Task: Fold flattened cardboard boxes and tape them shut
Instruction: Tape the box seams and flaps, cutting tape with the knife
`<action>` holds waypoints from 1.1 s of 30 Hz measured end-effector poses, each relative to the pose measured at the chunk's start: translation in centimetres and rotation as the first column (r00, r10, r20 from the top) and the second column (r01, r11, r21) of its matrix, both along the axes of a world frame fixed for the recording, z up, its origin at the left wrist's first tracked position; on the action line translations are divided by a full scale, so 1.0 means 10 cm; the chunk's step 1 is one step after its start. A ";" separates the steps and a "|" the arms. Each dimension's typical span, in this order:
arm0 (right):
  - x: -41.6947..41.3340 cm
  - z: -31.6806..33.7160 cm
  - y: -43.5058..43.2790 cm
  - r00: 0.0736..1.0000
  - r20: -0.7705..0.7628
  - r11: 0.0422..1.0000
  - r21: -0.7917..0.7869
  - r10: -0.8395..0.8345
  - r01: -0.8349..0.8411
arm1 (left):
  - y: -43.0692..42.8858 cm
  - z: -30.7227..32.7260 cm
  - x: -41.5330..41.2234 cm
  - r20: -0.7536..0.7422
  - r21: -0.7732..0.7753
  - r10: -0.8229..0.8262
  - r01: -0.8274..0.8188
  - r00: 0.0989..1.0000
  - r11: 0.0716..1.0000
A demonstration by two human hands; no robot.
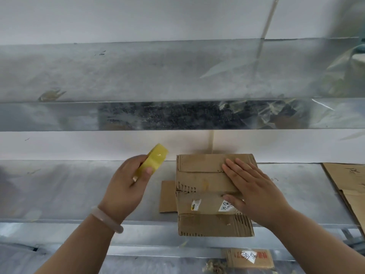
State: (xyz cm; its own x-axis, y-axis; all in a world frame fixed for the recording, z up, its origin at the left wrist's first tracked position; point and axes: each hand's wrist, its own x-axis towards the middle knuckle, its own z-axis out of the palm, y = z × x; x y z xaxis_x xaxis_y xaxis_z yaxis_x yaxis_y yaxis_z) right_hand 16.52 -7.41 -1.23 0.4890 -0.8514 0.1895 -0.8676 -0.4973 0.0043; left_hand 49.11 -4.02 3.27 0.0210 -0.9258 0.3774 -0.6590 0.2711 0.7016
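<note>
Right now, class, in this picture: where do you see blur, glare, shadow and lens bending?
Head view: edges blur, worst at top right; glare spot on the tape; soft shadow on the wall behind the box; shelf lines bow slightly.

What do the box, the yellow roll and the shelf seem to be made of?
Box: brown corrugated cardboard, matte; wavy fluting shows along its front edge. Roll: probably plastic tape, glossy yellow; a bright highlight sits on it. Shelf: likely galvanized sheet metal, dull grey with mottled sheen.
</note>
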 end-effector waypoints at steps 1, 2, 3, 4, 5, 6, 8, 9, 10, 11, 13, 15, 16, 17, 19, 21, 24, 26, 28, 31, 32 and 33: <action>0.00 0.00 0.00 1.000 0.007 1.000 0.004 -0.002 0.002 | -0.03 0.17 -0.09 -0.031 0.003 -0.055 0.055 0.998 0.998; 0.00 -0.01 0.00 1.000 0.011 1.000 0.002 -0.001 0.001 | -0.07 0.31 -0.21 -0.049 0.033 -0.117 0.119 0.992 0.992; 0.01 0.00 0.00 1.000 0.010 1.000 0.004 -0.003 0.003 | -0.12 0.40 -0.32 -0.063 0.069 -0.184 0.188 0.981 0.980; 0.01 -0.01 -0.01 1.000 0.010 1.000 0.003 -0.003 0.003 | -0.16 0.47 -0.44 -0.070 0.106 -0.241 0.247 0.968 0.963; 0.01 -0.01 0.00 1.000 0.012 1.000 0.006 -0.006 0.006 | -0.21 0.52 -0.56 -0.048 0.132 -0.282 0.286 0.958 0.949; 0.01 -0.01 -0.01 1.000 0.020 1.000 0.003 -0.006 0.006 | -0.26 0.55 -0.68 0.002 0.148 -0.317 0.313 0.949 0.938; 0.00 -0.01 -0.01 1.000 0.030 1.000 -0.005 -0.006 0.007 | -0.37 0.58 -0.91 0.094 0.192 -0.375 0.353 0.922 0.916; 0.00 -0.01 -0.02 0.999 0.037 1.000 -0.008 -0.005 0.006 | -0.42 0.57 -1.01 0.078 0.227 -0.386 0.361 0.919 0.905; 0.00 -0.01 -0.02 0.999 0.048 1.000 -0.017 0.000 0.001 | -0.46 0.56 -1.08 0.037 0.265 -0.385 0.363 0.922 0.894; 0.01 -0.01 -0.02 0.998 0.057 1.000 -0.009 0.002 -0.001 | -0.51 0.54 -1.14 0.004 0.295 -0.374 0.357 0.927 0.886; 0.01 -0.02 -0.02 0.997 0.073 1.000 -0.005 0.006 -0.006 | -0.57 0.50 -1.22 -0.022 0.325 -0.346 0.334 0.938 0.885; 0.00 -0.04 -0.03 0.996 0.087 1.000 0.001 0.014 -0.014 | -0.61 0.50 -1.25 -0.038 0.341 -0.323 0.317 0.946 0.885; -0.01 -0.04 -0.03 0.995 0.095 1.000 -0.003 0.017 -0.017 | -0.64 0.51 -1.25 -0.038 0.351 -0.319 0.311 0.947 0.883; -0.01 -0.04 -0.03 0.994 0.108 1.000 0.010 0.013 -0.015 | -0.66 0.52 -1.26 -0.034 0.364 -0.318 0.308 0.947 0.879; -0.02 0.00 -0.01 0.986 0.165 0.998 0.055 -0.008 -0.001 | -0.67 0.53 -1.27 -0.009 0.380 -0.332 0.310 0.943 0.871; -0.04 0.07 -0.01 0.953 0.301 0.994 0.109 -0.033 0.000 | -0.68 0.53 -1.30 0.045 0.374 -0.364 0.322 0.930 0.870; -0.07 0.25 0.05 0.724 0.674 0.955 0.287 -0.147 -0.074 | -0.68 0.54 -1.36 0.115 0.381 -0.388 0.320 0.915 0.868; -0.07 0.39 0.08 0.433 0.852 0.928 0.363 -0.295 -0.081 | -0.70 0.57 -1.41 0.167 0.394 -0.410 0.321 0.897 0.862; -0.05 0.46 0.07 0.239 0.868 0.886 0.460 -0.436 -0.054 | -0.71 0.61 -1.47 0.217 0.407 -0.437 0.327 0.873 0.853; -0.02 0.46 0.02 0.164 0.836 0.851 0.522 -0.523 0.056 | -0.74 0.65 -1.57 0.284 0.417 -0.461 0.324 0.841 0.849; -0.02 0.47 0.01 0.153 0.830 0.844 0.530 -0.536 0.079 | -0.75 0.67 -1.60 0.306 0.419 -0.467 0.323 0.830 0.849; -0.03 0.46 0.00 0.157 0.825 0.840 0.533 -0.543 0.103 | -0.75 0.69 -1.63 0.326 0.419 -0.471 0.322 0.820 0.849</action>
State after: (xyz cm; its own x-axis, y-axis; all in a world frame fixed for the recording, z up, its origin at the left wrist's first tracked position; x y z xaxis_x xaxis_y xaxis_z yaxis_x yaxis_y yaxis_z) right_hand 16.18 -7.42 3.35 -0.1966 -0.9804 -0.0145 -0.1916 0.0530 -0.9800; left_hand 32.80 -11.53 10.13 -0.4595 -0.8861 -0.0608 -0.7854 0.3734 0.4936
